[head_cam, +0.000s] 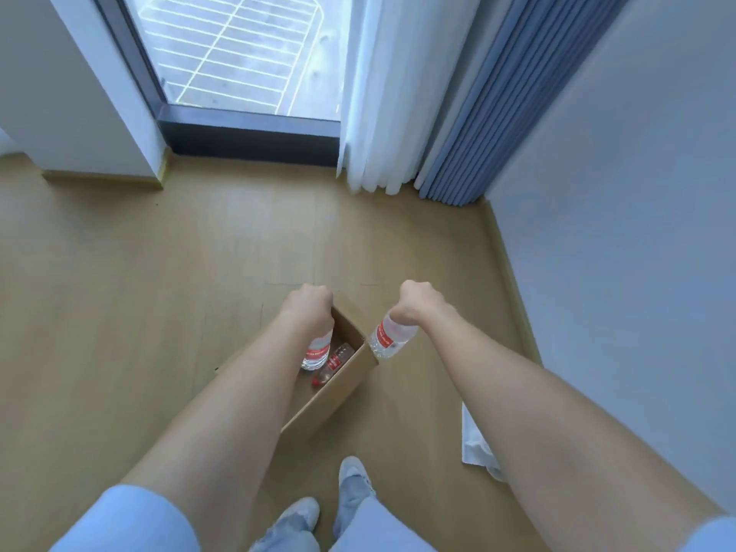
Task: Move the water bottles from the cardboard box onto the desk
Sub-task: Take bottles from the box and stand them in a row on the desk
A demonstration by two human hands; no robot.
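Flooring of pale wood-look planks carries the cardboard box, which stands open-topped just ahead of the person's shoes; beyond the box a tall window in a dark frame looks down on painted parking lines; beyond the box and to its right hang a white sheer curtain and, beside that, a pleated blue curtain; right of the box a plain pale wall runs above a wooden skirting, and a crumpled white cloth lies on the floor near it, apart from the box. The left hand is closed in a fist round the top of a water bottle that hangs upright over the box's opening; the right hand is likewise curled tight round the neck of a second bottle, held tilted over the box's right wall; a third bottle with a red cap lies on its side on the bottom of the box.
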